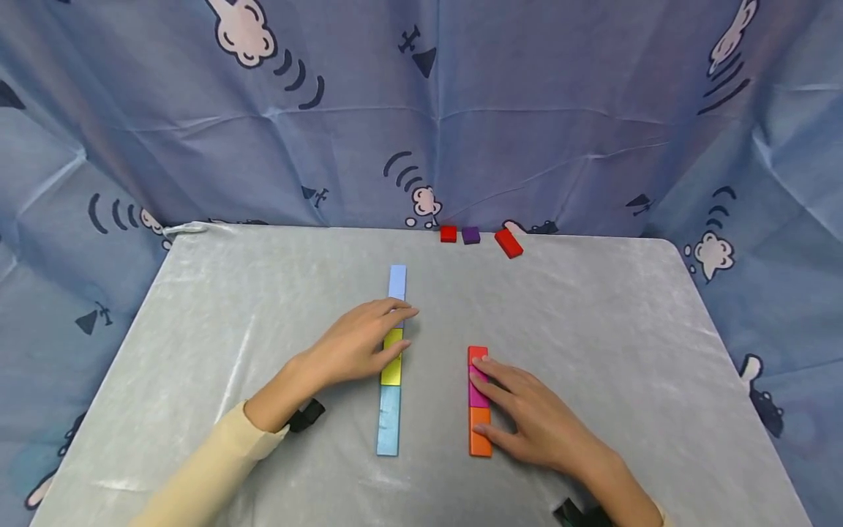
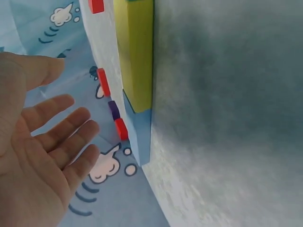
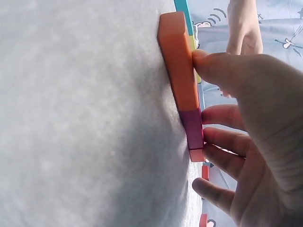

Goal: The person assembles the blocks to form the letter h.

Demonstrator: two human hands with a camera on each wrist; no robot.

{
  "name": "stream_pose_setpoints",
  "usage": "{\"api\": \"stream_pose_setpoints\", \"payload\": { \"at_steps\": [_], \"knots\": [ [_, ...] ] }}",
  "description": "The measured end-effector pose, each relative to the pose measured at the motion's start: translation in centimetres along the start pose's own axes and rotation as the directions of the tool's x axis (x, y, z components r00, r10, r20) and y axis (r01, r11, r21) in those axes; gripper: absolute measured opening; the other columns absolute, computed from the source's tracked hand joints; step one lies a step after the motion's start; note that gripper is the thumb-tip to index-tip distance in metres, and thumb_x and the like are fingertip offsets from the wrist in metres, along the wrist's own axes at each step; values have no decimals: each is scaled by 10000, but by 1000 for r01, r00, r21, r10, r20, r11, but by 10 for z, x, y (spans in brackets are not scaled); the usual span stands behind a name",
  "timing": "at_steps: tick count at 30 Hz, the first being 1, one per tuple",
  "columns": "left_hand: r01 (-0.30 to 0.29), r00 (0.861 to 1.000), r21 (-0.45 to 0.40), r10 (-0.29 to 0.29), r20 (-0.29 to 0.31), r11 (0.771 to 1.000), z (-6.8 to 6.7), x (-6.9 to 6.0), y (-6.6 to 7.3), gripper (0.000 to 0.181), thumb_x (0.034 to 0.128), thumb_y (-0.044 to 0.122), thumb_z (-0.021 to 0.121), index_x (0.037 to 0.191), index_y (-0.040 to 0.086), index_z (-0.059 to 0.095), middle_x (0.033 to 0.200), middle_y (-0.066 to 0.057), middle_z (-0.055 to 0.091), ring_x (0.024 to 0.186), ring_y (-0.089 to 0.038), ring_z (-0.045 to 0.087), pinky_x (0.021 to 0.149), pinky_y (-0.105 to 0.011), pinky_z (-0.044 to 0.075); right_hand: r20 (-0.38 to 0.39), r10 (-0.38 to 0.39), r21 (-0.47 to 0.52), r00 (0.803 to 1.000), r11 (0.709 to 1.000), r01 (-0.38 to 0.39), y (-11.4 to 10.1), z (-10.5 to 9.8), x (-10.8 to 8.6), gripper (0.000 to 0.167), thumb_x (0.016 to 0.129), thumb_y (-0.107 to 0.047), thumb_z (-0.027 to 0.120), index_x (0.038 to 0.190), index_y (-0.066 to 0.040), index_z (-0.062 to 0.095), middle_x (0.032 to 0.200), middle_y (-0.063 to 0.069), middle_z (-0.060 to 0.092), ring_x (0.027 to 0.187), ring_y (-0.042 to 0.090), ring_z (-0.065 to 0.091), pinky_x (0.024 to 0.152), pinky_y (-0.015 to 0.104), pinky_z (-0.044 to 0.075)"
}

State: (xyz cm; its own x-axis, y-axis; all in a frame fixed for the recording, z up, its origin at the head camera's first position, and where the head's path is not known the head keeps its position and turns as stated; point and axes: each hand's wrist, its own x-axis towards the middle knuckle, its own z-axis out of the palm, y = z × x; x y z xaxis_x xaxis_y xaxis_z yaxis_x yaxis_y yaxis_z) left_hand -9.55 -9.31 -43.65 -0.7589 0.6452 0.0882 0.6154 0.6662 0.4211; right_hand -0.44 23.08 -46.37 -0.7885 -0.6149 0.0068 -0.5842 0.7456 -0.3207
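Note:
Left of centre, a lengthwise row holds a periwinkle block (image 1: 397,279), a yellow block (image 1: 391,373) and a light blue block (image 1: 388,424). My left hand (image 1: 356,342) reaches across its upper half with fingers loosely extended, covering part of the row; the left wrist view shows nothing in the palm. To the right, a shorter row joins a red block (image 1: 477,352), a magenta block (image 1: 478,397) and an orange block (image 1: 480,442) end to end. My right hand (image 1: 536,413) rests its mostly straight fingertips on that row, with the thumb on the orange block.
At the back edge lie a small red block (image 1: 448,233), a small purple block (image 1: 470,235) and a longer, tilted red block (image 1: 509,244). A grey cloth (image 1: 593,315) covers the table. Blue patterned curtains (image 1: 527,110) hang behind and at the sides.

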Motion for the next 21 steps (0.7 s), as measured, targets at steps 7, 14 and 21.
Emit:
{"api": "stream_pose_setpoints", "payload": {
  "at_steps": [7,14,21],
  "knots": [
    [-57,998,-16,57,23,998,2,31,2,475,1044,287,674,1481,112,606,1474,-59,626,1345,-243,628,1177,-433,527,-40,-28,-16,999,1000,27,2,0,1,750,895,-472,832,1515,-123,595,1618,68,528,1435,262,566,1155,514,535],
    [-79,997,-10,79,9,997,2,58,5,469,1043,276,671,1485,131,607,1480,-55,620,1370,-238,606,1200,-433,508,-34,-24,-14,999,1000,24,3,2,0,752,900,-484,825,1518,-123,591,1625,61,521,1445,261,559,1157,511,533],
    [-101,995,26,100,28,995,5,79,7,471,1053,283,649,1503,158,589,1530,-65,581,1428,-240,561,1246,-425,464,-43,-28,-18,999,999,28,2,4,0,745,900,-487,823,1513,-129,598,1618,55,527,1438,254,563,1150,509,538]
  ]
}}
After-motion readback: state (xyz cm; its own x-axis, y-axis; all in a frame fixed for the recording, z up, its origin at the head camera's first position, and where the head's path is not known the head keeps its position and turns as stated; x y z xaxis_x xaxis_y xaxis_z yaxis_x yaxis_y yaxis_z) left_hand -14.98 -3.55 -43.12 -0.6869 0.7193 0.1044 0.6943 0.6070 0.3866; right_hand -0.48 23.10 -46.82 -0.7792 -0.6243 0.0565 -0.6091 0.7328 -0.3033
